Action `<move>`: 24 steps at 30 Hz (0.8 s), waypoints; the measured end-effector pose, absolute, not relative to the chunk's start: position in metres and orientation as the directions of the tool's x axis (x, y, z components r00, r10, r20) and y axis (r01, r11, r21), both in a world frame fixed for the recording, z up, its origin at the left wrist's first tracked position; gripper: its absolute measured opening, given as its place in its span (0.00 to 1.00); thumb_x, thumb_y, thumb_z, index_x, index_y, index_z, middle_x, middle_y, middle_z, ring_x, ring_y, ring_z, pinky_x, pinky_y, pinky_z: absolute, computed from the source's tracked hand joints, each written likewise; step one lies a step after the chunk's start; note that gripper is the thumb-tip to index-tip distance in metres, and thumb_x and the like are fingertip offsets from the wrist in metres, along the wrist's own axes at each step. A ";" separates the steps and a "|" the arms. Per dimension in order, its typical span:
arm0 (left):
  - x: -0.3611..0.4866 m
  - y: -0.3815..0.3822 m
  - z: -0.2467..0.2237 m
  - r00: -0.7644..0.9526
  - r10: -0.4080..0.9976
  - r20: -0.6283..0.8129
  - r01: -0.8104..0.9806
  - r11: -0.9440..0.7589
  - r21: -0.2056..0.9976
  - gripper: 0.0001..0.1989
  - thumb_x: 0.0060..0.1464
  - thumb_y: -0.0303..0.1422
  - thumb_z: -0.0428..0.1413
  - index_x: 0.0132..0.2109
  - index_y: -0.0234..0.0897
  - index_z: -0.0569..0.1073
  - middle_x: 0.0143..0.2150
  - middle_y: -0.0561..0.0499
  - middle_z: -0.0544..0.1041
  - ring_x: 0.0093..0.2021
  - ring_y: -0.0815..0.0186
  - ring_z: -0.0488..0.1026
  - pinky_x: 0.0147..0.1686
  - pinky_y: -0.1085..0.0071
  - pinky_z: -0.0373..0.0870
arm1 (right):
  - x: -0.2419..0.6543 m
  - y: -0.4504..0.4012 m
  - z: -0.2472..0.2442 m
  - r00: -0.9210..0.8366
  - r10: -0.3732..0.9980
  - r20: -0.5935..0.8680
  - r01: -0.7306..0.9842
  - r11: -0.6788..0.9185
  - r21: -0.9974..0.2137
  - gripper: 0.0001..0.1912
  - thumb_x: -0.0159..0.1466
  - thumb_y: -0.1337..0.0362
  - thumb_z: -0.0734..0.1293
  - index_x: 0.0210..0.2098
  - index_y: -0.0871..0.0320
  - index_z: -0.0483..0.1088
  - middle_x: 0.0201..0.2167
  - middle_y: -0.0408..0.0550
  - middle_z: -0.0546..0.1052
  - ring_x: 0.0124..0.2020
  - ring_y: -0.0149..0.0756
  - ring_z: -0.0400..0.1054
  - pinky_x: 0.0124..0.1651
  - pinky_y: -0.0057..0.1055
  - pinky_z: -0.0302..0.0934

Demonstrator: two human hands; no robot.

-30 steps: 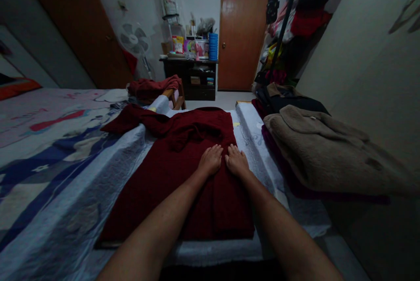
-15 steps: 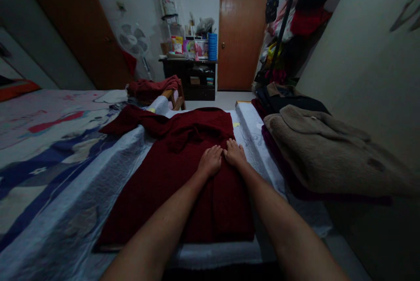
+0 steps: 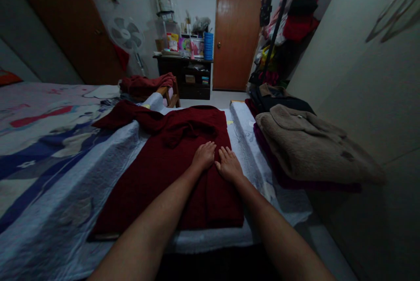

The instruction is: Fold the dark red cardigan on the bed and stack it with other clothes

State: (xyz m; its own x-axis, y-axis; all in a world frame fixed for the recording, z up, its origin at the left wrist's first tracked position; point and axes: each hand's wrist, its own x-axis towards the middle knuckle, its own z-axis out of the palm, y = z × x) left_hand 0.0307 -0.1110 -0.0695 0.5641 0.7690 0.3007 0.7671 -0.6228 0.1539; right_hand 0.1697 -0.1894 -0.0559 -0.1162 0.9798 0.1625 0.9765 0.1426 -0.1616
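A dark red long-sleeved garment [image 3: 157, 185] lies spread on a surface covered with a pale cloth [image 3: 210, 241]. Its left sleeve stretches out past the raised cloth edge toward the bed. Flat on the garment, right of its middle, rests my left hand [image 3: 204, 155], fingers stretched forward. Beside it my right hand [image 3: 229, 163] presses on the folded right part, fingers a little spread. Neither hand grasps the fabric. A small gap separates the two hands.
On the right, a folded brown fleece coat [image 3: 305, 145] and a dark jacket [image 3: 284, 99] lie stacked. A patterned bed [image 3: 42, 141] is at left. Reddish clothes [image 3: 147, 86] lie on a wooden chair [image 3: 173, 95]. Behind are a fan [image 3: 127, 34], dark cabinet [image 3: 167, 69] and door [image 3: 238, 27].
My right hand has slid slightly back toward me, away from the left hand's fingertips, with its fingers more spread. The view has shifted a little. The garment lies much as before.
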 end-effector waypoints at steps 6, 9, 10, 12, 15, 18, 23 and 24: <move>0.031 -0.112 -0.066 0.559 0.773 0.300 0.770 -0.618 0.159 0.21 0.63 0.29 0.43 0.61 0.34 0.67 0.64 0.44 0.67 0.66 0.59 0.60 0.62 0.59 0.58 | 0.166 -0.220 -0.055 -0.195 0.967 0.161 0.961 0.222 -0.166 0.35 0.66 0.52 0.59 0.67 0.65 0.52 0.70 0.54 0.50 0.70 0.47 0.39 0.69 0.44 0.38; 0.031 -0.112 -0.066 0.560 0.772 0.301 0.769 -0.619 0.155 0.21 0.62 0.29 0.44 0.61 0.35 0.67 0.64 0.45 0.67 0.65 0.59 0.60 0.62 0.59 0.58 | 0.165 -0.237 -0.054 -0.228 0.960 0.165 0.953 0.254 -0.163 0.34 0.66 0.53 0.59 0.67 0.64 0.53 0.69 0.53 0.51 0.70 0.46 0.39 0.69 0.44 0.40; 0.031 -0.111 -0.067 0.562 0.770 0.301 0.768 -0.621 0.154 0.21 0.62 0.29 0.44 0.60 0.35 0.67 0.64 0.45 0.67 0.65 0.59 0.60 0.62 0.59 0.58 | 0.164 -0.242 -0.054 -0.238 0.957 0.168 0.951 0.265 -0.161 0.34 0.67 0.53 0.59 0.67 0.63 0.53 0.69 0.52 0.51 0.70 0.46 0.39 0.69 0.44 0.40; 0.031 -0.111 -0.066 0.564 0.768 0.303 0.766 -0.624 0.154 0.21 0.62 0.29 0.45 0.60 0.34 0.68 0.64 0.45 0.67 0.65 0.58 0.61 0.62 0.59 0.58 | 0.163 -0.254 -0.053 -0.257 0.951 0.172 0.946 0.284 -0.155 0.34 0.67 0.52 0.59 0.67 0.62 0.53 0.69 0.51 0.51 0.70 0.46 0.40 0.69 0.45 0.40; 0.031 -0.112 -0.065 0.562 0.768 0.306 0.765 -0.624 0.160 0.21 0.61 0.29 0.45 0.60 0.35 0.68 0.64 0.45 0.67 0.65 0.59 0.61 0.62 0.59 0.59 | 0.162 -0.270 -0.050 -0.281 0.945 0.165 0.941 0.305 -0.145 0.34 0.66 0.50 0.59 0.67 0.59 0.53 0.70 0.49 0.50 0.70 0.48 0.38 0.69 0.48 0.39; 0.032 -0.113 -0.062 0.557 0.775 0.298 0.770 -0.617 0.163 0.21 0.62 0.29 0.45 0.60 0.35 0.68 0.64 0.45 0.67 0.65 0.58 0.61 0.62 0.58 0.59 | 0.161 -0.286 -0.048 -0.307 0.941 0.139 0.934 0.327 -0.148 0.34 0.67 0.49 0.59 0.68 0.56 0.52 0.70 0.47 0.49 0.71 0.49 0.36 0.69 0.50 0.37; 0.032 -0.114 -0.061 0.554 0.779 0.295 0.775 -0.612 0.160 0.21 0.62 0.30 0.45 0.60 0.36 0.68 0.64 0.45 0.67 0.65 0.59 0.61 0.62 0.59 0.59 | 0.161 -0.305 -0.044 -0.348 0.934 0.075 0.914 0.356 -0.192 0.34 0.68 0.49 0.57 0.69 0.54 0.48 0.71 0.45 0.45 0.71 0.48 0.33 0.70 0.50 0.34; 0.032 -0.114 -0.062 0.552 0.780 0.295 0.776 -0.610 0.161 0.21 0.62 0.30 0.45 0.60 0.36 0.68 0.64 0.45 0.67 0.65 0.58 0.61 0.62 0.59 0.59 | 0.161 -0.308 -0.043 -0.357 0.932 0.056 0.910 0.361 -0.204 0.34 0.68 0.49 0.57 0.69 0.54 0.48 0.71 0.45 0.45 0.71 0.48 0.32 0.70 0.51 0.34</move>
State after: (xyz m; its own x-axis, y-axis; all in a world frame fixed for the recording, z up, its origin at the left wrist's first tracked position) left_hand 0.0323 -0.1139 -0.0616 0.5521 0.7800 0.2947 0.7758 -0.6100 0.1614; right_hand 0.1613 -0.3084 -0.0430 -0.3575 0.9322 0.0561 0.9099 0.3612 -0.2039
